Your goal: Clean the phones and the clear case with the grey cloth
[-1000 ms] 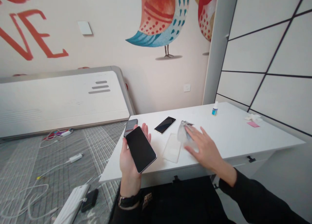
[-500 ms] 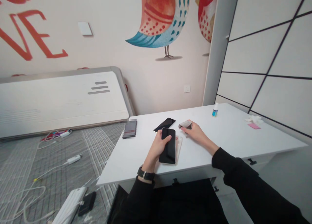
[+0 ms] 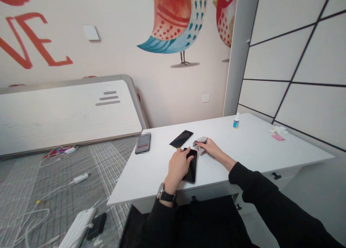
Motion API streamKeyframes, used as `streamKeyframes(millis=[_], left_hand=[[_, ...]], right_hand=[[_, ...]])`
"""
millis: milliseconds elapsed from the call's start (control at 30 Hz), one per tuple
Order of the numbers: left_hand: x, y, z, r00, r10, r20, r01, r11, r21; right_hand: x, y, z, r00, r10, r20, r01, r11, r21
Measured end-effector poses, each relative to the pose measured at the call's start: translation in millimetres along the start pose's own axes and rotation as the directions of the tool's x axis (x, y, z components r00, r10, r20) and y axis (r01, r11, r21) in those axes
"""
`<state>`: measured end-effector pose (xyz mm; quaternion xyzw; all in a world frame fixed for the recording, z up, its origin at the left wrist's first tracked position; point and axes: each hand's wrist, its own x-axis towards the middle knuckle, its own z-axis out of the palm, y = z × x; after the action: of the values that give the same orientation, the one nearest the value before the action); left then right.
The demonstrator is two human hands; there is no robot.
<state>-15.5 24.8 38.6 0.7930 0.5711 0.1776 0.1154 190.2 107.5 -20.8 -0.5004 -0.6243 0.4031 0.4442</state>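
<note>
the left hand [image 3: 178,165] lies on a black phone [image 3: 192,166], fingers curved over its left edge and top, holding it flat on the white table [image 3: 251,147]. the phone lies screen up near the table's near edge, about midway along it, long side running near to far. a watch [image 3: 165,195] sits on the left wrist.

the right hand [image 3: 212,149] is just right of the phone's far end, fingers closed on a small grey cloth [image 3: 198,143]. the cloth is bunched at the fingertips and sits by the phone's far right corner; i cannot tell whether it touches the screen.

a second phone [image 3: 181,139] lies just beyond, angled, apart from both hands. further left, at the table's left edge, is a blurred flat thing [image 3: 143,143]. a small bottle [image 3: 236,120] stands upright far right, and a pink slip [image 3: 278,137] lies near the right edge.
</note>
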Motion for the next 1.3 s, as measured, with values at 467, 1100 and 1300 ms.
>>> streamKeyframes(millis=[467, 1100, 1300], left_hand=[[5.9, -12.0, -4.5, 0.990, 0.142, 0.003, -0.142, 0.988, 0.060], [-52.2, -21.2, -23.6, 0.996, 0.085, 0.041, -0.088, 0.994, 0.069], [-47.6, -27.0, -15.2, 0.993, 0.121, -0.006, -0.120, 0.988, 0.093]], right_hand=[[0.5, 1.4, -6.8, 0.970, 0.084, -0.226, -0.086, 0.996, -0.001], [-26.3, -21.4, -6.8, 0.993, -0.082, -0.084, 0.026, 0.849, -0.527], [-31.6, -31.5, -3.6, 0.986, -0.123, 0.110, 0.163, 0.826, -0.540]])
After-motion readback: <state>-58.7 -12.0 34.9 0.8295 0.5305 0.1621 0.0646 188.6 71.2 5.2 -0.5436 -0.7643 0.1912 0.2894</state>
